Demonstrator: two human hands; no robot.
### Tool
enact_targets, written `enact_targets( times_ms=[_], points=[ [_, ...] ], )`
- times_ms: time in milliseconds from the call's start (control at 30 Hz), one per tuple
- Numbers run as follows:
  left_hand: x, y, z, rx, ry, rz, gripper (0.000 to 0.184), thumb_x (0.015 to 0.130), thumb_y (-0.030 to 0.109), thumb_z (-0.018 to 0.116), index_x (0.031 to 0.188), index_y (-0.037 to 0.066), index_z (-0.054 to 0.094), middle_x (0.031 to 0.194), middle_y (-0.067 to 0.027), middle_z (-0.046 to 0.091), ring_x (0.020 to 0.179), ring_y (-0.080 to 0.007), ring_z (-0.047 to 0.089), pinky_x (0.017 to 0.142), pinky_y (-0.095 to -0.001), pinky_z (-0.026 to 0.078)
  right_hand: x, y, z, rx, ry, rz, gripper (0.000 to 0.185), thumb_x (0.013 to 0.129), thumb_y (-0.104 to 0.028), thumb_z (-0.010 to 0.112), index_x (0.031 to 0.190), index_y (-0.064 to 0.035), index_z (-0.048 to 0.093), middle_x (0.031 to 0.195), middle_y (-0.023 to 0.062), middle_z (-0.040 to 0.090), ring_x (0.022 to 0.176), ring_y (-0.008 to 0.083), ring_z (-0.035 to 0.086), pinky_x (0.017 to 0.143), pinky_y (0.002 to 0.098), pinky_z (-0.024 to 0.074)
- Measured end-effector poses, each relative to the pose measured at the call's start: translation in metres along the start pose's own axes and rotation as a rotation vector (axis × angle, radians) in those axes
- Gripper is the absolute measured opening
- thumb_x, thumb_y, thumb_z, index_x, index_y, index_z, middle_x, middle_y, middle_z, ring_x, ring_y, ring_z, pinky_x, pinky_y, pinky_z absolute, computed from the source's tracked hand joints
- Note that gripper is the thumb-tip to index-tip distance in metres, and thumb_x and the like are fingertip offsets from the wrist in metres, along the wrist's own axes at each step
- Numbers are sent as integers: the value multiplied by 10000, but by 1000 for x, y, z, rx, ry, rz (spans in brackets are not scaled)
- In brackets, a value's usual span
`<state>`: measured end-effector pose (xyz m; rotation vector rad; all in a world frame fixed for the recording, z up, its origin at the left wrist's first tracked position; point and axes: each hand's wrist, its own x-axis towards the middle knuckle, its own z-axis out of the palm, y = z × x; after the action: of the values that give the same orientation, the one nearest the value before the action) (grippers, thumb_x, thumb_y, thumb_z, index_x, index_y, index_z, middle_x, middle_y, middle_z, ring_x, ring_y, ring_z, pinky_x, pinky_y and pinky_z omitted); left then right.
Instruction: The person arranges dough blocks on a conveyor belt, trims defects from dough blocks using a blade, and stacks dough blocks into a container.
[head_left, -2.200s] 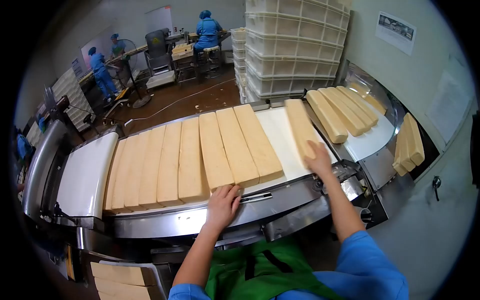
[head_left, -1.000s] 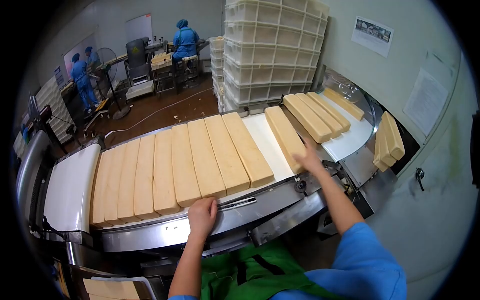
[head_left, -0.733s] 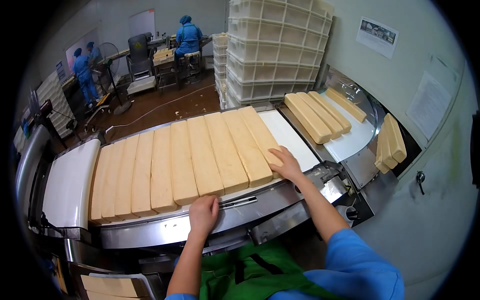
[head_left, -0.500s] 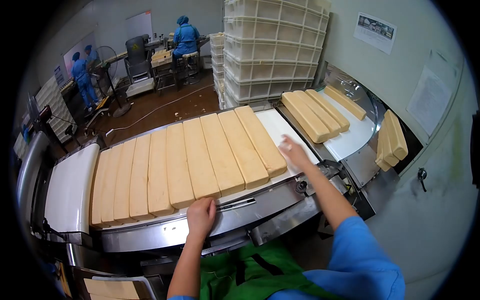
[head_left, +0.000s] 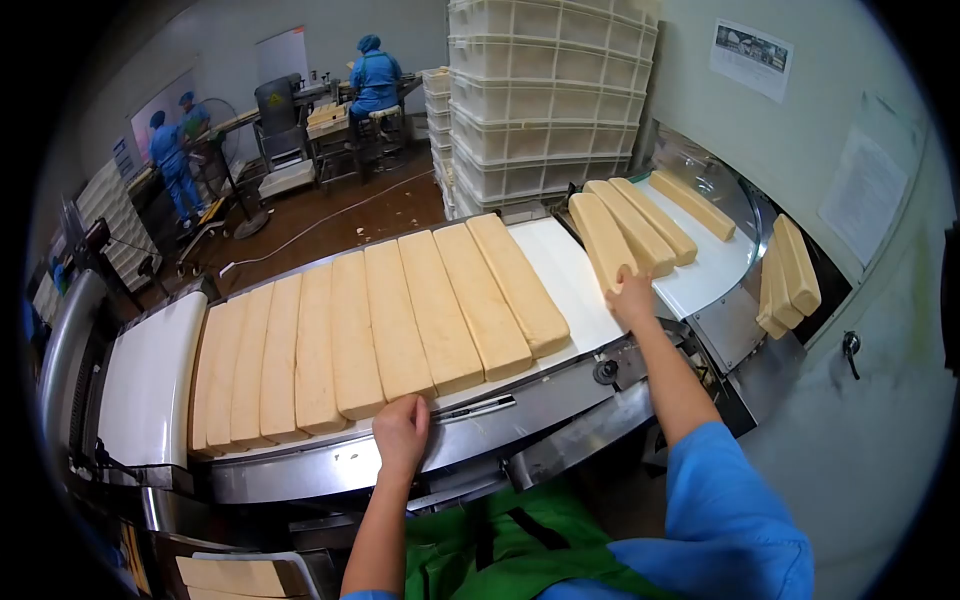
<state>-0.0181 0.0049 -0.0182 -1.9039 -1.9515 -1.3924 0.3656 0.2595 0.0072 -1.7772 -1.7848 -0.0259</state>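
Note:
A row of long, pale beige blocks (head_left: 400,310), smooth and loaf-like, lies side by side on a white conveyor belt (head_left: 565,265). At the near ends of the row, my left hand (head_left: 402,435) is closed in a fist by the front rail. Whatever its curled fingers may hold is hidden. A thin black-and-silver tool (head_left: 480,407) lies on the rail just right of that fist. Farther right, my right hand (head_left: 632,300) grips the near end of a separate long beige block (head_left: 602,235), which slants across the gap between the belt and the curved conveyor (head_left: 700,285).
More blocks (head_left: 650,215) rest on the curved conveyor, and several stand at its right edge (head_left: 790,270). Tall stacked white crates (head_left: 550,100) rise behind. A round black knob (head_left: 606,371) sits on the front rail. Co-workers in blue (head_left: 375,80) are at the back.
My right hand has moved right from above the bare belt onto a block's near end. That block has swung toward the belt. My left hand stays by the row.

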Motion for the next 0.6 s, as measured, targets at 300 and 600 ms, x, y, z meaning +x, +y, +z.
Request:
enact_targets(
  times_ms=[300,600],
  points=[
    [1,8,-5,-11,-20,35,193,848,138,605,693,25,586,645,-159,568,628,-342,579,589,-438,450,-83,-74,-34,-196,17,-497,364,675,-161,774,997,-96,619,1292,188,487,1209,357,422,956,479,351],
    [0,11,-12,-17,-95,65,108,837,107,619,814,11,663,764,-156,646,739,-332,628,685,-409,495,-81,-81,-17,549,-101,-180,712,714,-197,761,1327,2,460,1312,241,522,1240,368,488,1020,384,421]
  ],
)
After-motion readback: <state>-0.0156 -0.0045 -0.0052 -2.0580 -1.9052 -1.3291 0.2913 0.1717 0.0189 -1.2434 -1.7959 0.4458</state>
